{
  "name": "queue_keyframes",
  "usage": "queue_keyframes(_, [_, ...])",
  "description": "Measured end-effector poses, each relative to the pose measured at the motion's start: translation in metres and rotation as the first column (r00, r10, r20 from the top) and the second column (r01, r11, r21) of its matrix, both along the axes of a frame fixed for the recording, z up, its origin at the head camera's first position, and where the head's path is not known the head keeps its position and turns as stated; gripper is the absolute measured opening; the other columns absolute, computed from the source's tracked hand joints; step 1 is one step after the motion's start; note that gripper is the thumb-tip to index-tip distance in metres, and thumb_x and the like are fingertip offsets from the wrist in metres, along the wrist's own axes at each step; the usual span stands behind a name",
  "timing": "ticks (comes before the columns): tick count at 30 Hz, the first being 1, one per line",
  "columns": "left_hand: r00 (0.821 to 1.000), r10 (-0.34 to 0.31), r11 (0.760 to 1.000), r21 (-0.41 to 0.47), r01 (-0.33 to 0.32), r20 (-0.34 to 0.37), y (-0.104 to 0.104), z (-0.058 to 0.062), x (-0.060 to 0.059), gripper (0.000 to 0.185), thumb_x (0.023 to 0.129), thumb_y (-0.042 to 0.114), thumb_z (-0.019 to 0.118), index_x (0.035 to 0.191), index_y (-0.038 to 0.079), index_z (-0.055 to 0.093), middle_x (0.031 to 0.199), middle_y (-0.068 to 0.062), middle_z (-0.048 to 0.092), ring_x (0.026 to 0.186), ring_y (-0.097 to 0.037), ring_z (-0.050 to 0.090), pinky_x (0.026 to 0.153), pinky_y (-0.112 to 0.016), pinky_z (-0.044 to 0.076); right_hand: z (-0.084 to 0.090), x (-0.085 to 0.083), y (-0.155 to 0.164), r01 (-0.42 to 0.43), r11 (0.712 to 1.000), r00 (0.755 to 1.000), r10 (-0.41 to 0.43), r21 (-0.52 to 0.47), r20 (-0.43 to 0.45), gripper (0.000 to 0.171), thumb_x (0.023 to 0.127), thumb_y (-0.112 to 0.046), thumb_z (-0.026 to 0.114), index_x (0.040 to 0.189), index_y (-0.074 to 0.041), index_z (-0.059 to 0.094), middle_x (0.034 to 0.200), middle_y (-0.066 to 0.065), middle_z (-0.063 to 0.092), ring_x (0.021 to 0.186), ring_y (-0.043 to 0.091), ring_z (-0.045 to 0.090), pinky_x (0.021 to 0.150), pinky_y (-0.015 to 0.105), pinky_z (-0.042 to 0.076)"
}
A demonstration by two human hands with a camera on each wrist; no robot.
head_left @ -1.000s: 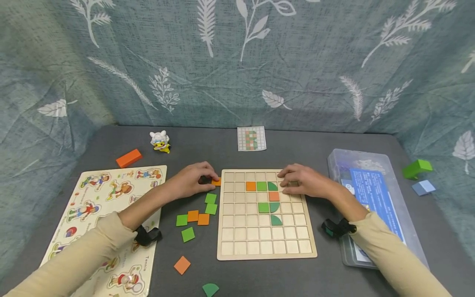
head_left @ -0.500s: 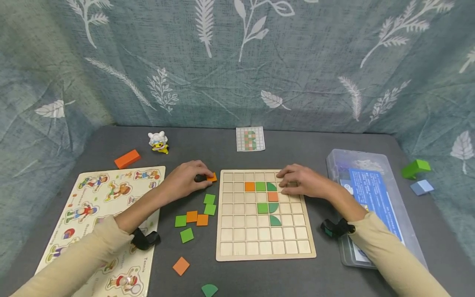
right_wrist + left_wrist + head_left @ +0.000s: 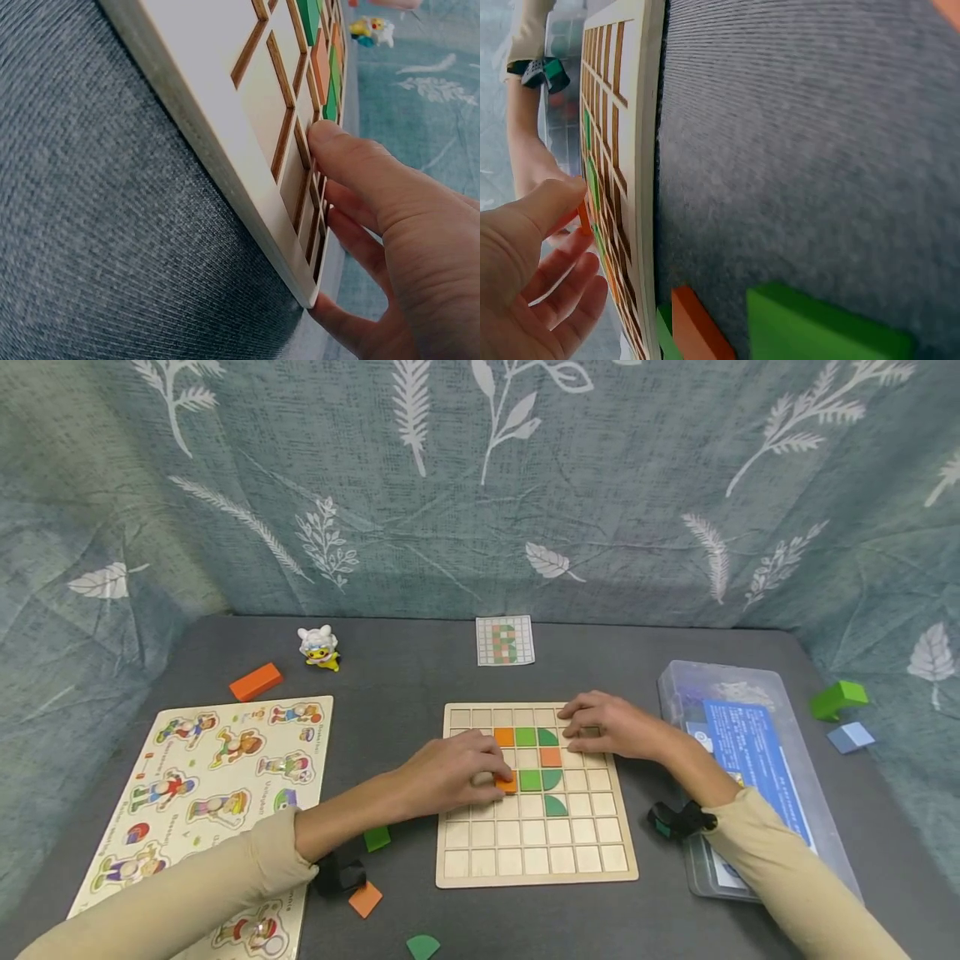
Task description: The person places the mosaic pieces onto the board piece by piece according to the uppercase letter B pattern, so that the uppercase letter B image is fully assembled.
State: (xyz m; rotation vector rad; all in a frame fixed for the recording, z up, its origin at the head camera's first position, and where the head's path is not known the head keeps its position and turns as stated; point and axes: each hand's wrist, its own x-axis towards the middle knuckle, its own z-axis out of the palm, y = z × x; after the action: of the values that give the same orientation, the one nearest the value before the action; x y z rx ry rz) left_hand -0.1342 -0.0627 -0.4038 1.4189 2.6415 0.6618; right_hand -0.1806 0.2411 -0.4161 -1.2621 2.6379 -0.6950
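Upon the grey table (image 3: 600, 931) lay a wooden grid board (image 3: 537, 834), several cells filled with orange and green pieces (image 3: 551, 757). Right of it: clear plastic case (image 3: 678, 685) with a blue printed sheet (image 3: 761, 760), inside or on top not clear. Left hand (image 3: 453, 772) reached over the board's left side, thumb and forefinger pinching an orange tile (image 3: 507, 783), other fingers bent. Right hand (image 3: 611, 724) rested on the far right corner, fingers relaxed, slightly bent, only touching. Orange tile was just left of a green square (image 3: 530, 780), straight edge facing it; long axis hidden by fingertips
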Motion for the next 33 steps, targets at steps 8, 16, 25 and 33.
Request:
queue_keyframes(8, [0.999, 0.022, 1.000, -0.017, -0.022, -0.030, 0.004, -0.004, 0.001, 0.014, 0.086, 0.029, 0.074, 0.098, 0.022, 0.075, 0.099, 0.007, 0.066, 0.090, -0.010, 0.059, 0.065, -0.020, 0.049, 0.000, 0.000, -0.001, 0.000, 1.000, 1.000, 0.000, 0.002, 0.000, 0.015, 0.087, -0.020, 0.072, 0.100, -0.012, 0.074, 0.120, 0.011, 0.064, 0.111, 0.028, 0.059, 0.090, 0.044, 0.050])
queue_keyframes(16, [0.999, 0.021, 1.000, -0.019, -0.022, -0.045, 0.005, -0.007, 0.001, 0.016, 0.086, 0.029, 0.074, 0.099, 0.021, 0.075, 0.099, 0.006, 0.067, 0.088, -0.010, 0.058, 0.064, -0.021, 0.049, 0.000, 0.000, -0.001, -0.002, 1.000, 1.000, 0.002, -0.006, -0.005, 0.015, 0.087, -0.019, 0.072, 0.100, -0.012, 0.074, 0.120, 0.011, 0.064, 0.111, 0.028, 0.059, 0.090, 0.044, 0.051])
queue_keyframes(25, [0.992, 0.100, 0.995, -0.025, -0.098, 0.082, -0.016, 0.004, -0.001, 0.022, 0.088, 0.034, 0.071, 0.106, 0.022, 0.073, 0.107, 0.005, 0.065, 0.096, -0.012, 0.059, 0.071, -0.026, 0.051, -0.001, -0.001, -0.002, -0.018, 1.000, 1.000, 0.018, -0.019, -0.017, 0.015, 0.086, -0.019, 0.072, 0.100, -0.012, 0.074, 0.120, 0.011, 0.064, 0.111, 0.028, 0.059, 0.089, 0.044, 0.051])
queue_keyframes(33, [0.956, 0.236, 0.972, -0.055, -0.229, 0.176, -0.082, 0.003, 0.006, 0.023, 0.088, 0.029, 0.071, 0.110, 0.022, 0.071, 0.107, 0.005, 0.065, 0.093, -0.012, 0.058, 0.078, -0.032, 0.049, 0.002, 0.001, -0.002, -0.003, 1.000, 1.000, 0.003, -0.005, 0.015, 0.015, 0.087, -0.018, 0.071, 0.101, -0.011, 0.074, 0.121, 0.012, 0.064, 0.111, 0.029, 0.059, 0.089, 0.045, 0.050])
